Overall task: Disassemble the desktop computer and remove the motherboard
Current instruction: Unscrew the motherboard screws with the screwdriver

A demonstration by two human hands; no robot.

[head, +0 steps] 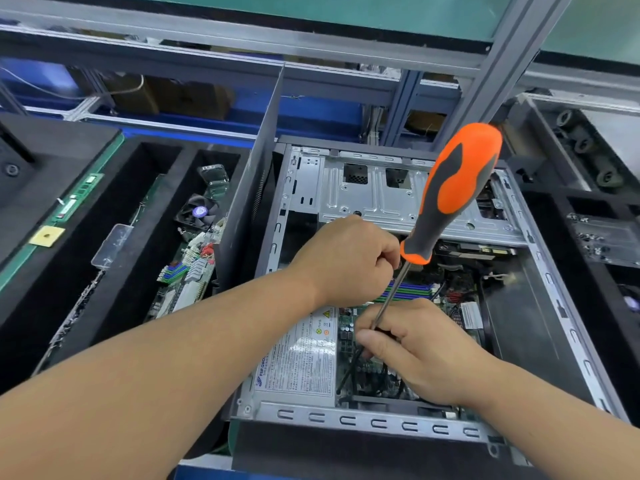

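Observation:
The desktop computer case (377,422) lies open on its side in front of me. Inside I see the green motherboard (360,372), a labelled silver power supply (301,358) at the near left and a metal drive cage (374,195) at the far end. A screwdriver with an orange and grey handle (453,192) stands tilted, its shaft running down to the board. My left hand (349,261) is curled against the shaft just below the handle. Lower down, my right hand (419,351) pinches the shaft near the tip, hiding the tip and the spot it touches.
A grey side panel (256,188) stands upright against the case's left side. Left of it, a black foam tray (114,188) holds another circuit board with a fan (197,216) and memory sticks (76,199). A metal frame post (502,64) rises behind. More black trays sit at right.

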